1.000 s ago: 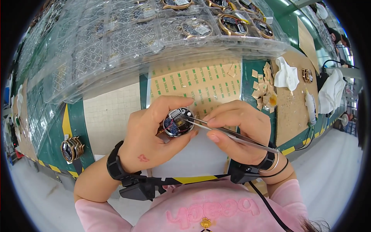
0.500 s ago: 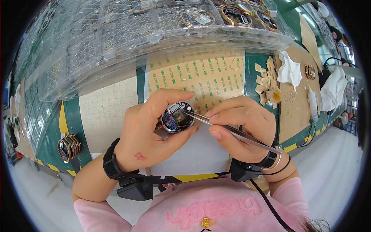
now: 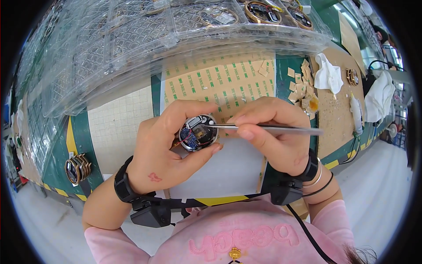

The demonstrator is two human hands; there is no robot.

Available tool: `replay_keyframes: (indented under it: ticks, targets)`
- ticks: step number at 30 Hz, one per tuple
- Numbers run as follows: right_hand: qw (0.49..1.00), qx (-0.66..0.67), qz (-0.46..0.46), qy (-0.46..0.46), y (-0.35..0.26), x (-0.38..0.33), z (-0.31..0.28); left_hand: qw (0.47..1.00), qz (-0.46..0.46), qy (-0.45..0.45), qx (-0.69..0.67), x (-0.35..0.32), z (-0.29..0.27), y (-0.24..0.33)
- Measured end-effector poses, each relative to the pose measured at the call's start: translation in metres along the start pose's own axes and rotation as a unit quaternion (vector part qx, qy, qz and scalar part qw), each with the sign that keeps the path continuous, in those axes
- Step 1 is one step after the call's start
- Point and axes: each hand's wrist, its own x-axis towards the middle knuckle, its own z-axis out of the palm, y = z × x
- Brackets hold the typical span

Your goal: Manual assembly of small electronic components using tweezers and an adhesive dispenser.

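My left hand [image 3: 169,147] grips a small round electronic device [image 3: 198,133] between thumb and fingers, its open side up, showing a circuit board with red and blue wires. My right hand [image 3: 272,134] pinches metal tweezers [image 3: 263,128] that lie level, with their tip touching the top of the device's inside. Both hands hover over a white sheet [image 3: 233,171] on the green bench. Each wrist wears a black band with a small black unit.
Clear plastic trays [image 3: 132,48] holding ring-shaped parts fill the far side. A tan sheet of adhesive pads [image 3: 220,79] lies behind the hands. Cut tan pieces [image 3: 301,83], white cloths [image 3: 327,75] and a small bottle [image 3: 356,114] sit right. A stack of rings [image 3: 77,167] stands left.
Both hands have stayed together on the device. The tweezers have levelled out, and their tip stays inside the device.
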Motion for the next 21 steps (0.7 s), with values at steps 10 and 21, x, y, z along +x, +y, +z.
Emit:
replay_keyframes:
  ticks: [10, 21]
  targets:
    - [0.976, 0.148, 0.159, 0.024, -0.0006, 0.0017, -0.0028, 0.999, 0.023, -0.030, 0.017, 0.0015, -0.0045, 0.0059]
    - [0.976, 0.157, 0.154, -0.003, 0.0006, 0.0043, -0.0079, 0.995, 0.064, -0.065, 0.029, 0.0028, -0.0066, 0.0043]
